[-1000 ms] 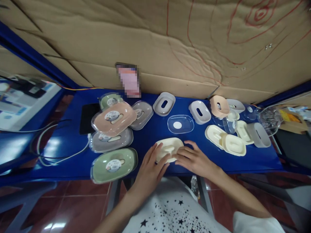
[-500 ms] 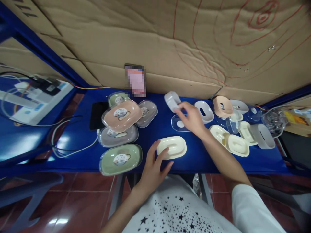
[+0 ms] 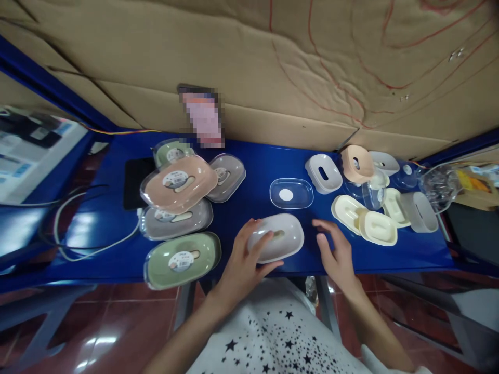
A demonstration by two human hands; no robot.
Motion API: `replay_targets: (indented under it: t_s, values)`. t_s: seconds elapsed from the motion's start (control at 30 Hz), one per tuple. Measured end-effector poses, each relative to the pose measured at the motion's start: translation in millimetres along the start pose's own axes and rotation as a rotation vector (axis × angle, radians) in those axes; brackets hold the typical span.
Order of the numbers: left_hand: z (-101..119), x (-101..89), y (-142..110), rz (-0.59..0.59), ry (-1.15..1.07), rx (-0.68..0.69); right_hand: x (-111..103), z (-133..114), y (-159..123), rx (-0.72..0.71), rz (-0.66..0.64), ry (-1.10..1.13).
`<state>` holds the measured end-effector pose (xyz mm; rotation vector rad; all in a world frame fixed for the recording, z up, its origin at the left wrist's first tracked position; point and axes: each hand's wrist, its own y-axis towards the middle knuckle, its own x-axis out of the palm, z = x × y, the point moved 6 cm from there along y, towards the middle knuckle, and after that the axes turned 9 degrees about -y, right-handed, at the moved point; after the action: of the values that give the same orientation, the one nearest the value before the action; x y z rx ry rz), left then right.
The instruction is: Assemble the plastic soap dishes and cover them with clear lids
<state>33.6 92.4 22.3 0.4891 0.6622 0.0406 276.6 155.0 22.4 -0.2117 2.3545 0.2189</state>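
Note:
My left hand [image 3: 244, 262] rests on the left end of a grey soap-dish shell [image 3: 277, 237] near the front edge of the blue table [image 3: 249, 176], fingers curved over it. A cream part shows through the shell's slot. My right hand [image 3: 336, 252] hovers just right of the shell, fingers spread, holding nothing. A clear oval lid [image 3: 291, 192] with a white round sticker lies just behind the shell.
Finished dishes in clear lids lie stacked at left: pink [image 3: 178, 182], grey [image 3: 177, 219], green [image 3: 182, 258]. At right lie loose cream trays [image 3: 377, 227], a white shell [image 3: 323, 173], a pink shell [image 3: 355, 163] and clear lids. Cables and a black phone [image 3: 134, 182] sit far left. Cardboard backs the table.
My right hand fetched the grey shell from the back of the table and set it over the cream tray, then let go. My left hand stayed at the tray.

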Motion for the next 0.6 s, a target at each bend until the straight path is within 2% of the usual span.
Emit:
replay_targets:
  t_s: [0.07,0.17,0.27,0.37,0.47,0.53,0.6]
  values:
    - [-3,6.3,-2,-0.066,0.048,0.019,0,-2,1,-0.182,-0.028,-0.157]
    - [-8,13.1,-3,-0.153,0.101,0.048,21,-9,0,-0.482,-0.194,-0.336]
    - [-12,15.2,-5,-0.213,0.156,0.058,38,-11,0,-0.644,-0.231,-0.477]
    - [-15,15.6,-8,-0.269,0.194,0.038,44,-12,0,-0.699,-0.241,-0.528]
    - [-17,14.1,-9,-0.294,0.180,0.022,39,-13,6,-0.719,-0.284,-0.491]
    - [-17,11.7,-9,-0.284,0.150,0.018,31,-11,19,-0.692,-0.258,-0.462]
    - [-17,9.3,-9,-0.266,0.115,0.003,21,-4,40,-0.597,-0.176,-0.481]
